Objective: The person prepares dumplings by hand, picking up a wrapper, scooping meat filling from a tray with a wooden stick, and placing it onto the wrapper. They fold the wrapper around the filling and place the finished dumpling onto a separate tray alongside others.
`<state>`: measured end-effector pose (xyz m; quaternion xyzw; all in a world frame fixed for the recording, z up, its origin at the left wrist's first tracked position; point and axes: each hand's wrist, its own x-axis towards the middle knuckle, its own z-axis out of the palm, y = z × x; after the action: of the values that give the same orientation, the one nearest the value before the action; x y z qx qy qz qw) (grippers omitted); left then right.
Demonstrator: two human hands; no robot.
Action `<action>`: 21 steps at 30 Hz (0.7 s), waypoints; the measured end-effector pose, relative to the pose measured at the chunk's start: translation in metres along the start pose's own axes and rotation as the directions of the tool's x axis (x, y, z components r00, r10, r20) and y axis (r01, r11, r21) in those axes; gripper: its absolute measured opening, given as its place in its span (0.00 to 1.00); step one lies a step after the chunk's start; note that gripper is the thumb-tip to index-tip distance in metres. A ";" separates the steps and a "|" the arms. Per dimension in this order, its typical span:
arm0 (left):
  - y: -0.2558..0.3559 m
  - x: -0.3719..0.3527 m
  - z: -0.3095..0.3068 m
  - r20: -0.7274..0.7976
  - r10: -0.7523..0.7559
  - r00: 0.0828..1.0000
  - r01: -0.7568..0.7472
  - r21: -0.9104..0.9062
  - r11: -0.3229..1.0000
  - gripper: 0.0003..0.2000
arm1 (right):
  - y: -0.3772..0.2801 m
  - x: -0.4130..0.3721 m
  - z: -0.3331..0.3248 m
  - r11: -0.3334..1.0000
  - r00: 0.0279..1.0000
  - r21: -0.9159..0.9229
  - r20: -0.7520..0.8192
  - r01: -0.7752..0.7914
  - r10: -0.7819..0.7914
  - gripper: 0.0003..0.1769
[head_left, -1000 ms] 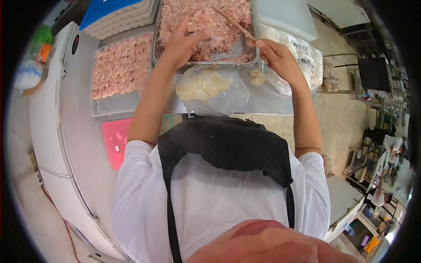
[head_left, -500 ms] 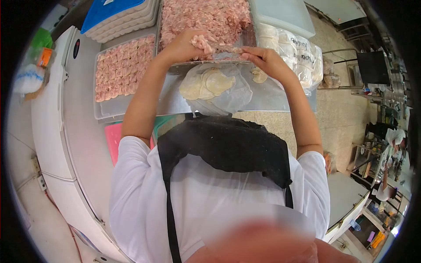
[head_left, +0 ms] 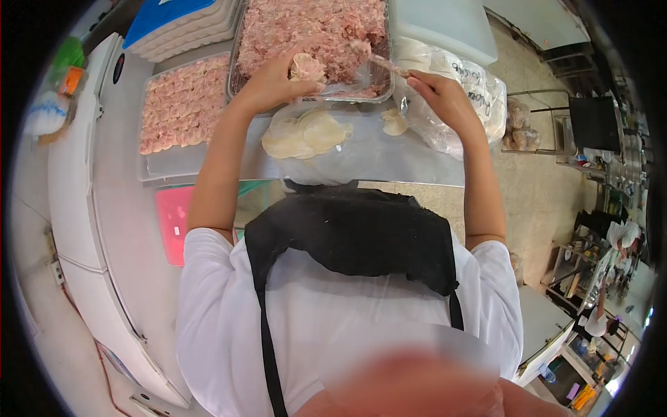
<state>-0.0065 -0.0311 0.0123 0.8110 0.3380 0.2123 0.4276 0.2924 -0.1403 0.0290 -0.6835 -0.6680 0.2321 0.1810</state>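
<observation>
My left hand point(head_left: 267, 87) is closed around a meat-filled dumpling point(head_left: 308, 68), its pale wrapper gathered at the sides. In my right hand point(head_left: 441, 97) is a thin spatula point(head_left: 390, 66), smeared with meat, its tip over the right part of the ground meat point(head_left: 306, 31). That meat fills a large metal tray point(head_left: 235, 83), which my left hand overlaps at the near edge. Round dumpling wrappers point(head_left: 306, 134) lie on a plastic sheet in front of the tray. One more wrapper point(head_left: 394, 123) sits apart on the metal table point(head_left: 417, 169).
At left, a tray point(head_left: 184, 104) holds rows of filled dumplings. Stacked trays with a blue lid point(head_left: 163, 17) stand behind it. Bagged wrapper stacks point(head_left: 455, 97) and a translucent container point(head_left: 445, 28) are at right. A white freezer point(head_left: 76, 174) stands far left; other people work far right.
The spatula has swung away from my left hand, its tip now over the meat at right. The filled wrapper now shows gathered in my left hand. The view has shifted slightly.
</observation>
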 end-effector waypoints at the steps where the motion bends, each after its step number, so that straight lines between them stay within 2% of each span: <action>1: 0.005 0.002 0.001 -0.019 0.075 0.997 -0.074 0.045 0.996 0.25 | -0.005 -0.005 -0.010 0.989 1.000 0.145 0.026 0.008 -0.012 0.19; 2: 0.008 0.008 0.004 -0.007 0.142 0.990 -0.142 0.055 0.988 0.25 | -0.005 -0.008 -0.014 0.957 0.998 0.289 0.050 0.011 -0.027 0.20; 3: 0.011 0.011 0.008 0.007 0.209 0.978 -0.209 0.063 0.976 0.25 | -0.003 -0.007 -0.009 0.914 0.990 0.396 0.072 0.083 -0.121 0.21; 6: 0.016 0.007 0.029 -0.227 0.208 0.951 -0.145 0.267 0.953 0.25 | -0.012 -0.003 0.022 0.918 0.969 0.358 0.107 0.171 -0.223 0.21; 7: 0.018 0.010 0.030 -0.146 0.110 0.983 -0.094 0.117 0.989 0.24 | -0.003 0.004 0.019 0.944 0.969 0.309 0.176 0.113 -0.174 0.21; 9: 0.018 0.020 0.025 0.054 -0.050 0.997 0.058 -0.166 0.984 0.23 | 0.011 0.018 0.004 0.968 0.973 0.174 0.106 0.183 -0.203 0.20; 10: 0.015 0.022 0.025 0.045 -0.109 0.993 0.115 -0.163 0.980 0.22 | 0.015 0.023 -0.004 0.971 0.972 0.107 0.069 0.215 -0.223 0.20; 11: 0.010 0.024 0.025 0.034 -0.168 0.985 0.172 -0.160 0.972 0.21 | 0.015 0.025 -0.012 0.954 0.955 -0.039 0.007 0.296 -0.296 0.19; 12: 0.004 0.026 0.025 0.021 -0.226 0.974 0.227 -0.158 0.961 0.20 | 0.010 0.025 -0.016 0.950 0.949 -0.073 -0.058 0.305 -0.309 0.18; 14: -0.017 0.032 0.033 -0.066 -0.249 0.966 0.229 -0.224 0.947 0.20 | -0.003 0.019 -0.015 0.940 0.926 -0.143 -0.179 0.309 -0.331 0.17; 15: -0.027 0.034 0.037 -0.108 -0.263 0.959 0.228 -0.259 0.939 0.19 | -0.006 0.022 -0.005 0.928 0.914 -0.158 -0.181 0.337 -0.363 0.17; 17: -0.042 0.043 0.038 -0.109 -0.238 0.965 0.206 -0.244 0.948 0.28 | -0.004 0.025 0.028 0.902 0.888 -0.185 -0.184 0.390 -0.421 0.15; 18: -0.045 0.044 0.039 -0.104 -0.223 0.969 0.193 -0.235 0.953 0.32 | 0.010 0.030 0.033 0.894 0.910 -0.273 -0.120 0.354 -0.397 0.15; 20: -0.022 0.032 0.033 -0.022 -0.303 0.953 0.286 -0.272 0.919 0.32 | 0.039 0.045 0.031 0.842 0.943 -0.452 -0.008 0.294 -0.334 0.14; 21: -0.013 0.027 0.029 0.021 -0.338 0.941 0.329 -0.284 0.900 0.32 | 0.025 0.040 0.012 0.874 0.979 -0.447 0.027 0.192 -0.202 0.17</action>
<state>0.0258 -0.0218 -0.0125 0.6684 0.4441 0.1939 0.5643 0.3064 -0.1028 0.0018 -0.6375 -0.7676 0.0457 0.0486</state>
